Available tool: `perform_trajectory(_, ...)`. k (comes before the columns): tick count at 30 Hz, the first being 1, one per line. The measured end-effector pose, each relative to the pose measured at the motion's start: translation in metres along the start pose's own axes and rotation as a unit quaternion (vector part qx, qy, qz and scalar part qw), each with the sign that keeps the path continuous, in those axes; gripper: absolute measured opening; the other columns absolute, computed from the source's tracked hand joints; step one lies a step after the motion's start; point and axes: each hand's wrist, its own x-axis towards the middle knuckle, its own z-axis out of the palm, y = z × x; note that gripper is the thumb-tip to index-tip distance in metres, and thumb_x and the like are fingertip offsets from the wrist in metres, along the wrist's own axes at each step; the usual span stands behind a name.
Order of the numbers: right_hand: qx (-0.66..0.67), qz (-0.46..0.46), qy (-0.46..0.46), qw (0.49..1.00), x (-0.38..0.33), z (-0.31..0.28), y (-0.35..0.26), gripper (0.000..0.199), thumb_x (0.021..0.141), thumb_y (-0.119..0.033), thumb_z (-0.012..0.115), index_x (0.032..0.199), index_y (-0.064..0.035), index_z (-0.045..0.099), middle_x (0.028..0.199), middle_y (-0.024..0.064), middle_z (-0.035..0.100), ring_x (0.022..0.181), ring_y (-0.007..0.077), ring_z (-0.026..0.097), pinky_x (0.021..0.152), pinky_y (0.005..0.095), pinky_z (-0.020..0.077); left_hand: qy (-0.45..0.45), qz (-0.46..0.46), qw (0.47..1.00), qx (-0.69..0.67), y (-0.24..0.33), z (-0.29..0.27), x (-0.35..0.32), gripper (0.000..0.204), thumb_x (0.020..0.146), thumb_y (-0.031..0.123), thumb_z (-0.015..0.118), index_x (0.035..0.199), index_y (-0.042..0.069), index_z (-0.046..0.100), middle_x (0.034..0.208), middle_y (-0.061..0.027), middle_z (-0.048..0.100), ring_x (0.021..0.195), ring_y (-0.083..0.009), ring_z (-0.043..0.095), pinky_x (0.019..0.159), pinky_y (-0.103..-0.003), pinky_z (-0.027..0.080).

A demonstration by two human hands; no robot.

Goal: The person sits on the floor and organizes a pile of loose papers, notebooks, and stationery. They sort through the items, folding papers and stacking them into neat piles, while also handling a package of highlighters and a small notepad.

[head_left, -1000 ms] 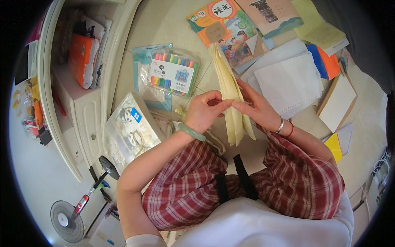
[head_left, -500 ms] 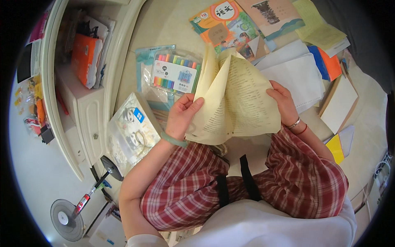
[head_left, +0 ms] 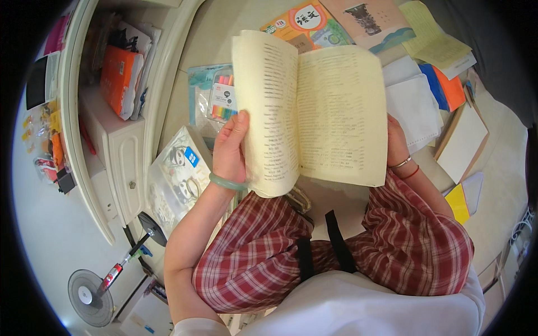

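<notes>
yellowed printed booklet (head_left: 342,112) open near its middle, held up over the lap between both hands, pages facing the person, its top overlapping the orange textbook (head_left: 291,25) from this angle. left hand (head_left: 228,148), with the pale green bangle (head_left: 227,183), pinches the left edge: thumb at the page side, fingers closed in behind. right hand (head_left: 397,140) is at the right edge, fingers mostly hidden behind the page, so can't tell how tightly it grips or how far it is closed. step in hand reads as holding the spread flat enough to view; left page bows, right page lies flatter. turning a leaf from here would call for one thumb freeing a single sheet while the other hand carries the spine; paper looks thin and limp, so a hard pull could crease it. nearby: marker case (head_left: 223,99) partly behind the left page, panda-print box (head_left: 180,165) left of the left forearm, white sheets (head_left: 413,106) beyond the right hand.
</notes>
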Motion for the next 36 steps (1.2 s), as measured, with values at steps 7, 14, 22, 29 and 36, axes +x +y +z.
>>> perform_trajectory(7,0.015,-0.093,0.054,0.994,0.006,-0.026,0.024,0.027,0.093,-0.013,0.047,0.107,0.007,0.058,0.099,0.0101,0.066,0.08,0.0139,0.062,0.067,0.0266,0.0508,0.024,0.079,0.997,0.002,-0.003,-0.033,0.017,0.035,0.098,0.03,0.044,0.118,0.003,0.055,0.112,-0.0076,0.063,0.1,-0.0165,0.061,0.088,-0.031,0.049)
perform_trajectory(14,0.0,-0.085,0.097,0.992,0.013,-0.052,0.038,0.026,0.089,-0.013,0.053,0.103,0.0073,0.06,0.094,0.0096,0.067,0.079,0.0154,0.063,0.066,0.0278,0.0509,0.042,0.119,0.992,0.017,-0.012,-0.058,0.028,0.025,0.098,0.027,0.046,0.1,0.006,0.058,0.105,-0.0049,0.064,0.092,-0.013,0.061,0.082,-0.028,0.049)
perform_trajectory(22,-0.028,0.054,0.043,0.997,0.02,-0.038,0.024,0.03,0.089,-0.018,0.054,0.113,0.0001,0.059,0.1,0.0049,0.066,0.083,0.0146,0.063,0.072,0.0276,0.0507,0.042,0.263,0.899,0.347,0.01,-0.059,0.028,0.02,0.097,0.015,0.049,0.11,0.004,0.058,0.102,-0.0053,0.065,0.093,-0.0124,0.06,0.081,-0.026,0.046)
perform_trajectory(29,-0.089,-0.072,-0.016,0.993,0.022,-0.034,0.009,0.048,0.086,-0.008,0.055,0.132,-0.004,0.043,0.133,0.0109,0.049,0.116,0.0235,0.052,0.091,0.0328,0.0453,-0.125,0.393,0.589,0.695,0.071,0.005,0.001,0.018,0.083,-0.001,0.054,0.097,0.007,0.063,0.082,-0.0098,0.06,0.073,-0.023,0.059,0.069,-0.027,0.047)
perform_trajectory(36,-0.316,-0.24,-0.102,0.912,0.026,0.022,-0.036,0.071,0.072,-0.015,0.075,0.135,-0.0114,0.043,0.128,0.008,0.053,0.115,0.0261,0.052,0.099,0.036,0.0383,-0.309,0.358,0.467,0.747,0.079,0.059,-0.036,0.033,0.065,0.002,0.061,0.095,0.014,0.067,0.071,-0.0018,0.053,0.074,-0.0213,0.056,0.078,-0.035,0.045)
